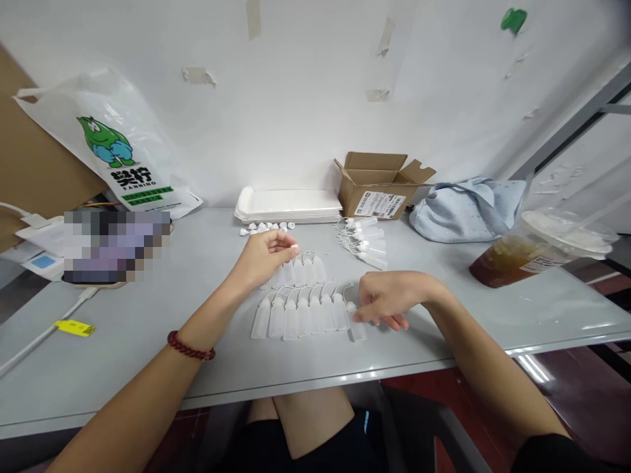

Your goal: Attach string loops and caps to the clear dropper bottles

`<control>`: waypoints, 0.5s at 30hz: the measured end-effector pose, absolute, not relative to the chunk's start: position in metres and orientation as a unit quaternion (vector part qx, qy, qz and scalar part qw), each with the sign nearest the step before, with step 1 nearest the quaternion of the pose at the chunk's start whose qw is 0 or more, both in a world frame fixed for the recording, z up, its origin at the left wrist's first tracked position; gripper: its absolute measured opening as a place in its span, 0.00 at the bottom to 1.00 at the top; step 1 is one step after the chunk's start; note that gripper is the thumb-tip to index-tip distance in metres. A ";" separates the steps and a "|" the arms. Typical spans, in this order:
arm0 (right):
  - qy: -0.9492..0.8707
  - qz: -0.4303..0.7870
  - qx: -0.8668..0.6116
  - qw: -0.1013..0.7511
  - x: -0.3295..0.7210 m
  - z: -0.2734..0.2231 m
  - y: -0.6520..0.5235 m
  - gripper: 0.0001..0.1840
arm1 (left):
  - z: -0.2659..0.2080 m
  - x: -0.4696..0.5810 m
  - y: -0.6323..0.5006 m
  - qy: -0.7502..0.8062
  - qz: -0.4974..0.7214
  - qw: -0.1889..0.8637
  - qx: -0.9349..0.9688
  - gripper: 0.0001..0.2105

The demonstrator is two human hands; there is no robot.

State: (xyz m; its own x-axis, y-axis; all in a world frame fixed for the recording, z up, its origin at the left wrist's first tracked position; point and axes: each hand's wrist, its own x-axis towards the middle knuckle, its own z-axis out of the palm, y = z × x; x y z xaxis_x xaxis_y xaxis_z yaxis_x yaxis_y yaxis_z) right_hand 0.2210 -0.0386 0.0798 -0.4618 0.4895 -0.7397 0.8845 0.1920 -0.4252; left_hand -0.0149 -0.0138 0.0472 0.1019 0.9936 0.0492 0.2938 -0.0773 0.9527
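Note:
My left hand [269, 257] is closed in a pinch above the back row of bottles, with a small white cap [295, 246] at its fingertips. My right hand [389, 297], slightly blurred, has its thumb and index finger on a small translucent plastic bottle [358, 330] at the right end of the front row. Several like bottles [298, 318] lie side by side there, each with a thin white cord at its neck. Behind them lies a second row of bottles [309, 270], partly hidden by my left hand. Loose white caps [269, 228] lie beyond that hand.
More corded bottles [369, 244] lie in a pile before an open cardboard box [374, 187]. A stack of white sleeves [290, 205] rests against the wall. To the right are a blue cloth bag [466, 209] and a tilted drink cup [535, 253]; a plastic bag [142, 144] and cable [49, 328] are left.

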 end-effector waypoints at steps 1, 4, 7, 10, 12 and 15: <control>0.738 -0.429 0.469 0.229 0.220 0.079 -0.038 0.16 | 0.047 -0.015 -0.014 0.530 0.410 0.425 0.608 0.09; 0.741 -0.419 0.474 0.224 0.219 0.077 -0.038 0.16 | 0.047 -0.014 -0.014 0.531 0.407 0.420 0.613 0.09; 0.739 -0.415 0.484 0.216 0.219 0.074 -0.037 0.16 | 0.047 -0.013 -0.014 0.530 0.408 0.421 0.613 0.09; 0.739 -0.412 0.489 0.213 0.223 0.072 -0.033 0.16 | 0.047 -0.012 -0.014 0.525 0.407 0.432 0.611 0.09; 0.742 -0.409 0.495 0.191 0.227 0.072 -0.030 0.16 | 0.046 -0.012 -0.014 0.520 0.403 0.436 0.614 0.09; 0.754 -0.411 0.506 0.083 0.230 0.075 -0.027 0.14 | 0.044 -0.011 -0.015 0.509 0.398 0.441 0.623 0.08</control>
